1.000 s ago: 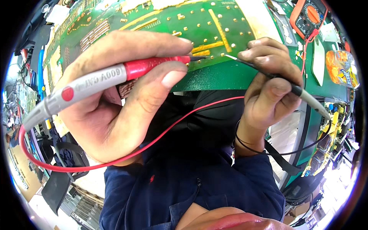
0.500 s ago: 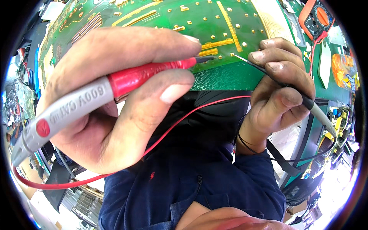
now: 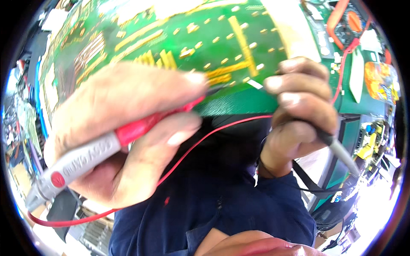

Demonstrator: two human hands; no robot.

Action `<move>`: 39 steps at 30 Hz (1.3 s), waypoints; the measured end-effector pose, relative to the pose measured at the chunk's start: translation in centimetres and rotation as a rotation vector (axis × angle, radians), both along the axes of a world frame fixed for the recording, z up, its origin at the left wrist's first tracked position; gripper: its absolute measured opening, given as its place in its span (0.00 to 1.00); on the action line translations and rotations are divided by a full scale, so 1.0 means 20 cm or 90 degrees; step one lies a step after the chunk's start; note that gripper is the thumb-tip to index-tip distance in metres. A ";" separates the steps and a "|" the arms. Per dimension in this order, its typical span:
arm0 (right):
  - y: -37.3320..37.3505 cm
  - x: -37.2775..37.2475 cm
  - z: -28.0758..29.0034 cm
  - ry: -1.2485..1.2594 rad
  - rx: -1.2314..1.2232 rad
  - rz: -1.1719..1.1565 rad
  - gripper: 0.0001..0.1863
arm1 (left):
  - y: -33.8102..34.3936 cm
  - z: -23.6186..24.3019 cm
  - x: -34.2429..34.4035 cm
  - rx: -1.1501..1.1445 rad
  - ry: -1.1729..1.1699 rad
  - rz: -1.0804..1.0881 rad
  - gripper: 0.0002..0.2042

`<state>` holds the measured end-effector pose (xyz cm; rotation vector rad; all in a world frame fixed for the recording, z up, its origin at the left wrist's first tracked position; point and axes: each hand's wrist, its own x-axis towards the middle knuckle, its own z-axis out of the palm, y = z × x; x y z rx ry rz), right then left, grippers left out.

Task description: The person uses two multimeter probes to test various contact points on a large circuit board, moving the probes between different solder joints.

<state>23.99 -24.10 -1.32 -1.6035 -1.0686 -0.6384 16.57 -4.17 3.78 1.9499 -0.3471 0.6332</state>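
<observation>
My left hand (image 3: 124,106) is closed round a red and grey multimeter probe (image 3: 136,129), its dark tip near the front edge of a green circuit board (image 3: 171,40). My right hand (image 3: 303,98) grips a black and grey probe (image 3: 341,151), whose pale tip comes close to the same edge from the other side. Blur hides whether either tip touches a gold pad. A red lead (image 3: 64,222) loops from the left probe, and a thin black lead runs from the right one. The multimeter (image 3: 352,22), orange and dark with a round dial, lies at the far right.
A green mat (image 3: 247,102) lies under the board. To the right sit a pale flat tool (image 3: 357,79), an orange and clear plastic packet (image 3: 380,79), and a heap of yellow and dark parts (image 3: 371,143). More clutter crowds the left side.
The board and mat appear lower in the picture. Both hands have shifted slightly down and left with their probes, and the picture is more blurred. Both grips are kept.
</observation>
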 end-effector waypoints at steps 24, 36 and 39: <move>-0.01 -0.02 -0.01 0.068 0.074 0.020 0.09 | -0.03 0.08 0.02 0.004 0.066 -0.040 0.07; 0.02 -0.01 -0.04 0.034 0.059 -0.022 0.20 | 0.00 0.05 0.01 -0.014 0.046 -0.043 0.09; 0.03 -0.01 -0.04 0.031 0.044 -0.022 0.22 | -0.01 0.06 0.00 -0.041 0.059 -0.043 0.10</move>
